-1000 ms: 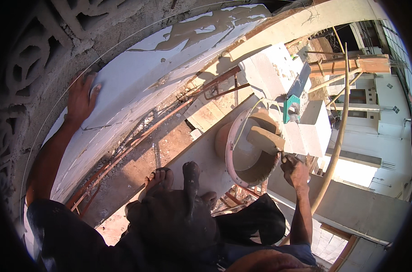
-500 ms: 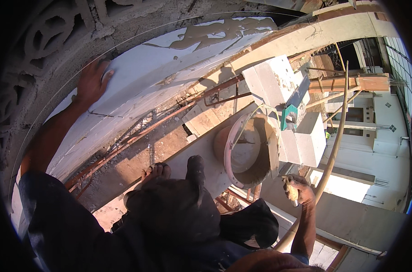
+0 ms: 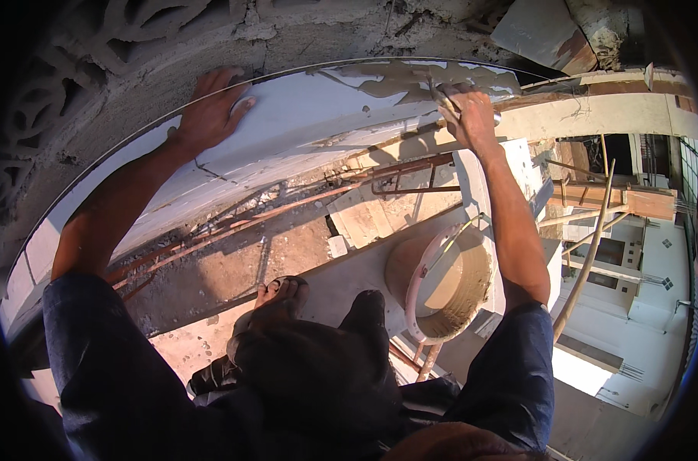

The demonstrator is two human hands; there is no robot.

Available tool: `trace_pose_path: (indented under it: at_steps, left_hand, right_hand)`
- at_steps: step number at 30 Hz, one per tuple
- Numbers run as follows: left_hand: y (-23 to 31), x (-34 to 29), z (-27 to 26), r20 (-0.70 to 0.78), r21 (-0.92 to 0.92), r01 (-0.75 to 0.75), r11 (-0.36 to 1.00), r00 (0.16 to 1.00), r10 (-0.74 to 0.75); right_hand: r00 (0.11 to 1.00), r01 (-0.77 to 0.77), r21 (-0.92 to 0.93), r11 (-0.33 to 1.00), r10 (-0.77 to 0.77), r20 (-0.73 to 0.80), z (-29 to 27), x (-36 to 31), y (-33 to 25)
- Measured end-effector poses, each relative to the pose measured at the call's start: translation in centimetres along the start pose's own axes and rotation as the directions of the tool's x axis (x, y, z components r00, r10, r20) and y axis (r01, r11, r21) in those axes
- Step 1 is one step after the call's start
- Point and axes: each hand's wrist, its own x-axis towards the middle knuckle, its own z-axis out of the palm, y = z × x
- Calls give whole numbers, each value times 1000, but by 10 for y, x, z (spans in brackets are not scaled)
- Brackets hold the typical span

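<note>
My left hand [image 3: 213, 115] rests with its fingers stretched out on the top of a white block wall [image 3: 303, 104], close to a taut string. At the wall's far right end, a wet grey mortar layer [image 3: 403, 83] partly covers the top. My right hand [image 3: 470, 115] is closed around a small trowel [image 3: 444, 101] there, its blade at the mortar and mostly hidden by my fingers. Below my right forearm stands a round bucket [image 3: 415, 288] with grey mortar inside and a thin yellowish-green handle.
My feet are on a plank [image 3: 341, 269] beside the bucket. White blocks [image 3: 522, 154] and a partly hidden saw blade [image 3: 543, 197] lie behind my right forearm. Rusty metal bars [image 3: 287, 211] run along the wall. A long wooden pole [image 3: 587, 269] slants at the right.
My right hand has swung up and left from beside the bucket to the mortar on the wall, carrying the trowel. My left hand stays on the wall; the view has shifted.
</note>
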Motion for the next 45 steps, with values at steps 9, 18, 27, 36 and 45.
trace_pose_path:
  at_steps: [9,18,27,36,45]
  left_hand:
    - [5,4,-2,55,16,36,999,998,-37]
    - [4,6,-2,33,1,45,999,998,-45]
    - [-9,3,7,84,-55,51,997,995,-46]
    - [-16,2,11,26,-48,-100,994,994,102]
    - [-3,-3,5,8,81,-174,981,985,174]
  right_hand:
    - [906,-12,415,910,186,-381,86,-42,-49]
    - [741,-426,537,728,622,-255,180,-61,-213]
    - [741,-640,587,496,601,300,94,-206,-311]
    - [721,-640,595,486,648,247,-116,-341,-202]
    - [569,-801,432,415,753,331,-80,-396,-165]
